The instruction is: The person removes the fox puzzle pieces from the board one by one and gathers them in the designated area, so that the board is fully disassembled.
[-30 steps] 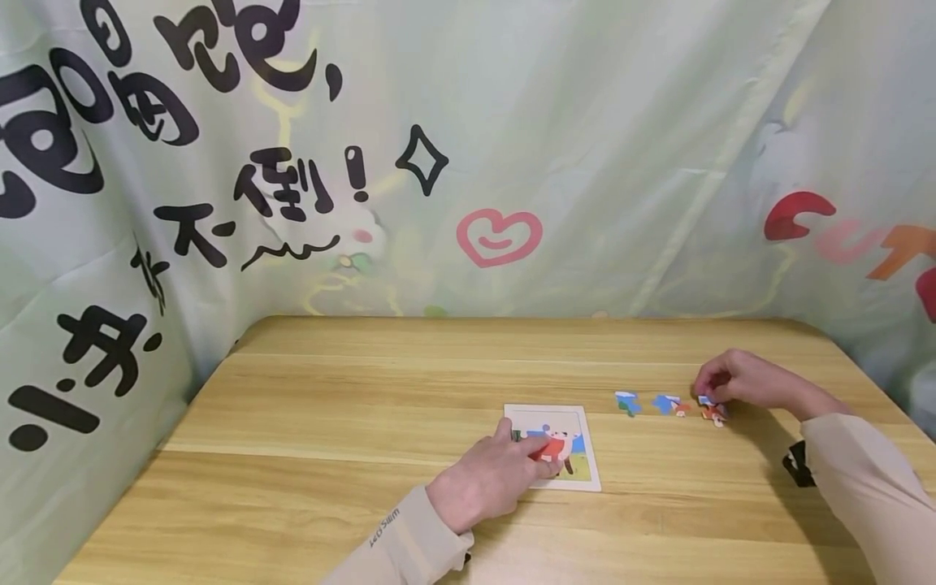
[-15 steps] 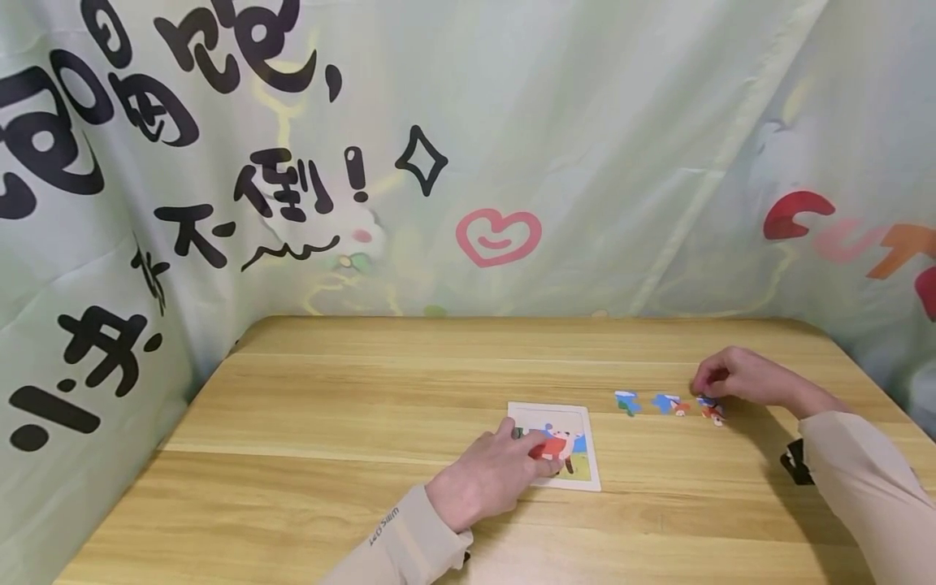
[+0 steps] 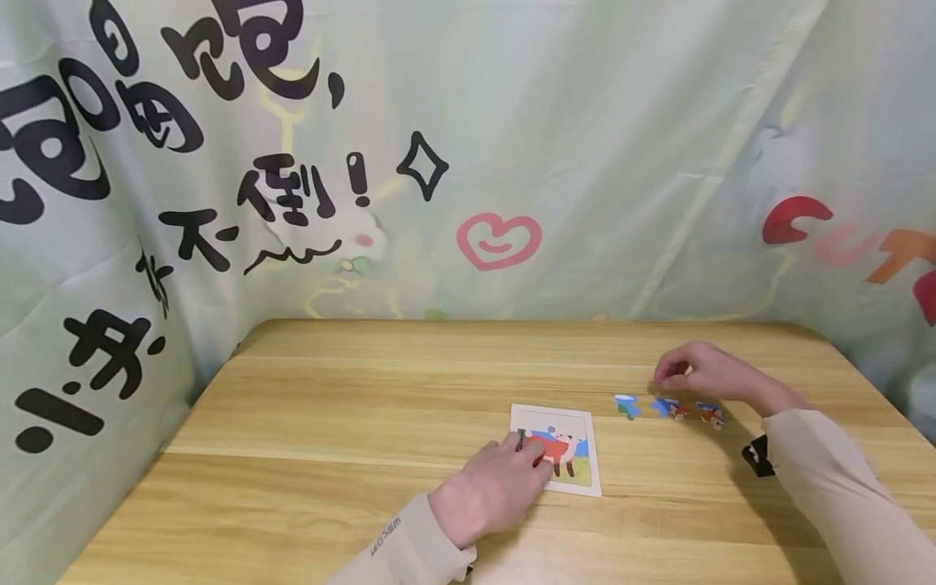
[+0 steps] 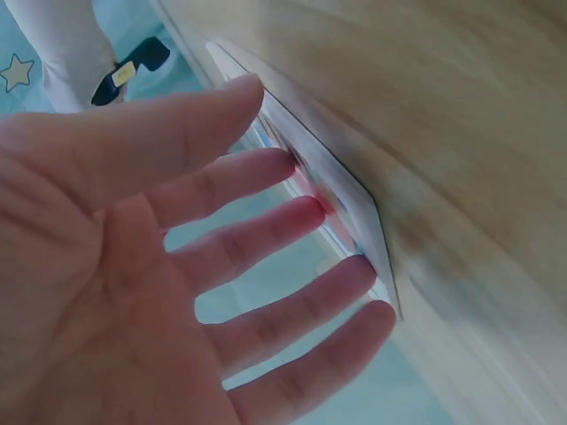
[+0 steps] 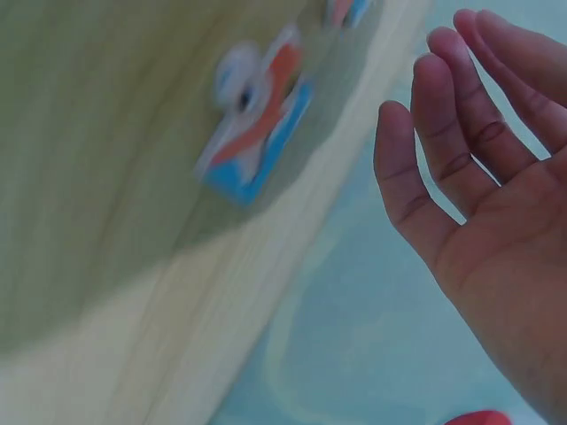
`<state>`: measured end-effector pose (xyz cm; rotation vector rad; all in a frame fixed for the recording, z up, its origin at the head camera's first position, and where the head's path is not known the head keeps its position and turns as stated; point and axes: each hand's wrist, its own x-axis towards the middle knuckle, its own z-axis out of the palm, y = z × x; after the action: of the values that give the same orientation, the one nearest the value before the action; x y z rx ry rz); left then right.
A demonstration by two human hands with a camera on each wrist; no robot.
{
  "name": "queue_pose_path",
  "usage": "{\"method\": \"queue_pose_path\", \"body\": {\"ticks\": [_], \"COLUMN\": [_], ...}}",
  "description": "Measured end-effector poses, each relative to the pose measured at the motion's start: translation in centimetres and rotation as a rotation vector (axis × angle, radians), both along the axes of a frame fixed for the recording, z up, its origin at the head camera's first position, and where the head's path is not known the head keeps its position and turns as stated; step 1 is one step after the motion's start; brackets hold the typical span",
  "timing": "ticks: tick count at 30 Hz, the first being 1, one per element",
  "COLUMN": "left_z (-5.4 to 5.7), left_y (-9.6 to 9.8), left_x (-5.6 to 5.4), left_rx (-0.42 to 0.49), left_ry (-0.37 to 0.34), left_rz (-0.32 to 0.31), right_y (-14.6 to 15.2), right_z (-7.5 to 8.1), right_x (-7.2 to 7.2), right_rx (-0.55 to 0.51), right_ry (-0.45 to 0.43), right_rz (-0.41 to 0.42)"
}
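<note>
A white-framed picture puzzle board (image 3: 578,487), showing a pinkish animal in red, lies flat on the table. My left hand (image 3: 486,491) rests its fingertips over the board's left part, which they partly hide. Its fingers are extended and spread in the left wrist view, near the board's edge. To the right lie several loose puzzle pieces: a blue-green one (image 3: 626,407), a blue and orange one (image 3: 669,408), and an orange-blue one (image 3: 711,414). My right hand (image 3: 712,376) hovers just above and behind these, fingers loosely bent and holding nothing. A blurred puzzle piece (image 5: 252,124) shows in the right wrist view.
The wooden table (image 3: 329,422) runs back to a printed curtain (image 3: 585,162) with black characters and a pink heart. A dark wrist strap part (image 3: 758,457) hangs by the right sleeve (image 3: 826,463).
My right hand has left the rightmost piece and shifted left, above the middle one. The left hand's fingers have drawn back a little, uncovering more of the picture.
</note>
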<state>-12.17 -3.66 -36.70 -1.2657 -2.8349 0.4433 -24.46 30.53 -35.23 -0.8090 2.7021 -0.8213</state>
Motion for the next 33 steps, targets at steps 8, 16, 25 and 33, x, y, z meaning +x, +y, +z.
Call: {"method": "queue_pose_path", "body": {"ticks": [8,16,25,33], "left_z": [-0.3,-0.3,0.1,0.0], "left_y": [-0.2,-0.2,-0.6,-0.3], "left_x": [0.7,0.9,0.5,0.7], "left_rx": [0.011,-0.019,-0.05,-0.057], "left_ry": [-0.102,-0.15,-0.223,-0.216], "left_rz": [0.022,0.023,0.02,0.024], "right_y": [-2.9,-6.0,-10.3,-13.1], "right_z": [0.4,0.1,-0.4,-1.2], "right_x": [-0.3,-0.2,0.0,0.7], "right_rx": [-0.059,-0.087,-0.094,-0.085], "right_ry": [0.016,0.018,0.052,-0.004], "right_rz": [0.056,0.133,0.276,0.325]}}
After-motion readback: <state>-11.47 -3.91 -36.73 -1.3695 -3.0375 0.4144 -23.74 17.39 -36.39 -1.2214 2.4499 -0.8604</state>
